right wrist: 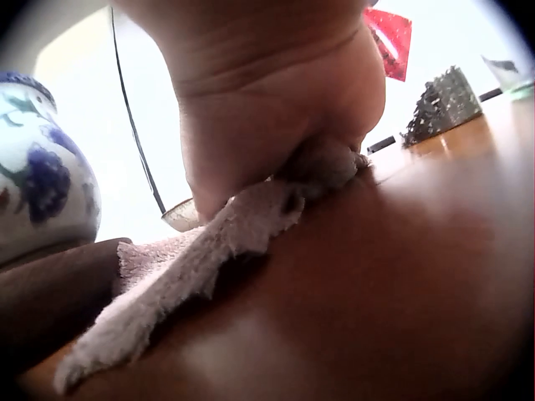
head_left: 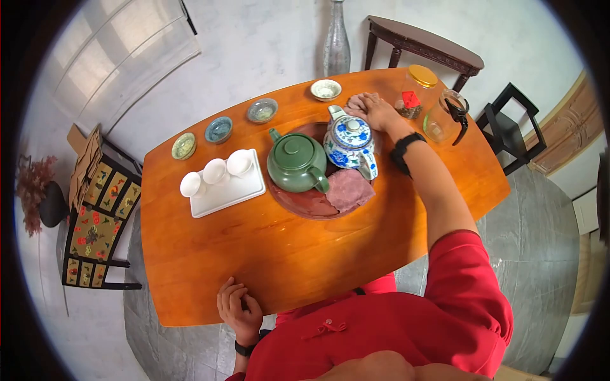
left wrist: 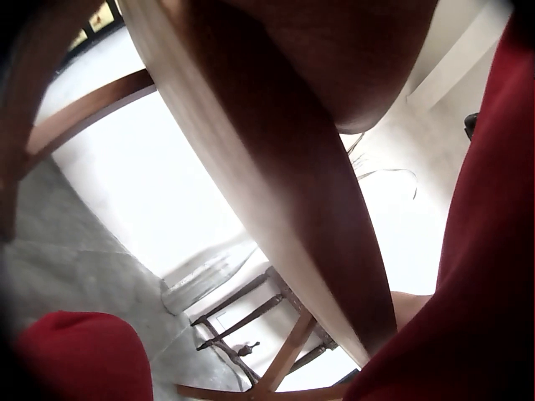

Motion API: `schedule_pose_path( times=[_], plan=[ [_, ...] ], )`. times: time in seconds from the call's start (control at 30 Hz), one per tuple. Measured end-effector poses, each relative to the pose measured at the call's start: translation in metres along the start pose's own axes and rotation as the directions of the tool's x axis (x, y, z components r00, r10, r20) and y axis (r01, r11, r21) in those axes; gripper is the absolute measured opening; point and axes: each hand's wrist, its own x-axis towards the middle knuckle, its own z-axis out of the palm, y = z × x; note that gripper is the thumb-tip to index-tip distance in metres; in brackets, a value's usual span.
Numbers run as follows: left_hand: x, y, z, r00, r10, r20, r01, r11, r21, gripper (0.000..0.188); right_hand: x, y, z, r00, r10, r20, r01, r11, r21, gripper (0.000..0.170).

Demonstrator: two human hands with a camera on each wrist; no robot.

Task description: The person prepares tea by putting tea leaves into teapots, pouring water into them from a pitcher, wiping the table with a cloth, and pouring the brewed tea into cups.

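At the table's far side, my right hand (head_left: 380,113) holds a bunched pinkish cloth (head_left: 356,106) down on the wood. From the right wrist, the cloth (right wrist: 192,255) trails out from under the palm, and the fingertips are hidden. Left of that hand, a blue-and-white teapot (head_left: 351,141) and a green teapot (head_left: 293,162) stand on a round reddish-brown tray (head_left: 289,204). A folded mauve cloth (head_left: 351,189) lies at the tray's front right. My left hand (head_left: 238,309) rests at the near table edge with loosely bent fingers, holding nothing.
Three white cups (head_left: 215,171) stand on a white rectangular tray (head_left: 229,202). Several small bowls (head_left: 262,110) line the far edge. Right of my right hand are a yellow-lidded jar (head_left: 416,92) and a glass pitcher (head_left: 441,117). A black chair (head_left: 511,130) stands beyond the table (head_left: 254,244).
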Motion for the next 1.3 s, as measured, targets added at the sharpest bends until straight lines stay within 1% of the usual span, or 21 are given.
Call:
schedule_pose_path(
  times=[0.07,0.17,0.23,0.3,0.47,0.57,0.63,0.7,0.73,0.77,0.83,0.9,0.93,0.97,1.03,1.07,1.1,1.17,1.2,1.23,1.3],
  plan=[
    [-0.001,0.000,0.000,1.000,-0.017,0.004,0.017,1.000,0.018,0.015,0.003,0.001,0.006,0.999,0.031,-0.013,-0.032,0.996,-0.081,0.077],
    [0.000,0.003,0.000,1.000,-0.010,-0.012,0.011,1.000,0.025,0.014,-0.015,-0.005,0.001,0.998,0.056,-0.043,-0.057,0.998,-0.038,0.078],
    [0.001,0.004,0.000,1.000,0.004,-0.016,-0.004,1.000,0.019,0.014,-0.032,0.000,0.004,0.996,0.067,-0.062,-0.067,0.998,-0.007,0.075],
    [-0.001,0.005,-0.001,1.000,0.020,-0.016,-0.020,1.000,0.018,0.014,-0.054,0.009,0.007,0.996,-0.045,-0.071,0.040,0.997,-0.066,0.071],
    [-0.002,0.006,-0.002,0.999,0.031,-0.040,-0.030,0.999,0.013,0.013,-0.151,0.019,-0.010,0.992,-0.077,-0.096,0.077,0.997,-0.007,0.066],
    [-0.002,0.007,-0.004,0.998,0.043,-0.035,-0.043,0.999,0.017,0.012,-0.223,0.021,-0.039,0.991,-0.111,-0.079,0.113,0.993,0.023,0.062],
    [-0.003,0.006,-0.003,0.998,0.048,-0.031,-0.048,0.999,0.010,0.012,-0.261,0.035,-0.052,0.997,-0.056,-0.060,0.058,0.998,0.027,0.059],
    [-0.002,0.007,-0.005,0.998,0.052,-0.026,-0.052,0.999,0.011,0.011,-0.290,0.076,-0.048,0.993,0.041,-0.110,-0.038,0.999,0.032,0.058],
    [-0.001,0.009,-0.006,0.998,0.054,-0.024,-0.054,0.999,0.008,0.011,-0.300,0.093,-0.060,0.984,0.171,-0.057,-0.166,0.982,0.089,0.058],
    [-0.001,0.011,-0.007,0.998,0.055,-0.022,-0.055,0.998,0.004,0.011,-0.309,0.112,-0.073,0.956,0.295,0.004,-0.293,0.946,0.139,0.058],
    [-0.001,0.012,-0.008,0.998,0.054,-0.020,-0.054,0.999,0.004,0.011,-0.333,0.169,-0.069,0.900,0.390,-0.195,-0.383,0.921,0.077,0.058],
    [0.000,0.011,-0.007,0.998,0.053,-0.019,-0.053,0.999,0.003,0.011,-0.344,0.227,-0.068,0.855,0.488,-0.177,-0.501,0.865,-0.036,0.059],
    [-0.001,0.010,-0.006,0.999,0.050,-0.017,-0.050,0.999,0.008,0.011,-0.345,0.235,-0.074,0.822,0.550,-0.148,-0.561,0.826,-0.044,0.060],
    [-0.002,0.008,-0.004,0.999,0.047,-0.014,-0.047,0.999,0.012,0.011,-0.341,0.241,-0.073,0.821,0.551,-0.148,-0.562,0.826,-0.044,0.060],
    [-0.002,0.007,-0.002,0.999,0.052,-0.006,-0.052,0.998,0.030,0.011,-0.325,0.255,-0.070,0.742,0.637,-0.208,-0.665,0.738,-0.111,0.062],
    [-0.002,0.008,-0.002,0.998,0.055,0.004,-0.055,0.997,0.048,0.011,-0.315,0.264,-0.070,0.729,0.666,-0.159,-0.683,0.721,-0.113,0.065],
    [-0.001,0.009,-0.001,0.999,0.052,0.007,-0.053,0.997,0.052,0.011,-0.305,0.272,-0.069,0.731,0.665,-0.153,-0.681,0.723,-0.113,0.065],
    [0.000,0.012,-0.001,1.000,0.024,0.011,-0.025,0.998,0.063,0.013,-0.285,0.287,-0.065,0.706,0.686,-0.177,-0.707,0.698,-0.116,0.065],
    [-0.001,0.012,0.000,1.000,0.020,0.014,-0.021,0.997,0.070,0.013,-0.273,0.289,-0.066,0.688,0.709,-0.155,-0.725,0.682,-0.099,0.066],
    [-0.001,0.011,-0.001,0.999,0.019,0.026,-0.021,0.997,0.076,0.013,-0.261,0.285,-0.068,0.692,0.707,-0.147,-0.722,0.685,-0.098,0.066],
    [-0.001,0.008,0.001,0.999,0.017,0.035,-0.020,0.996,0.084,0.012,-0.237,0.286,-0.072,0.677,0.733,-0.069,-0.732,0.660,-0.171,0.065]
  ],
)
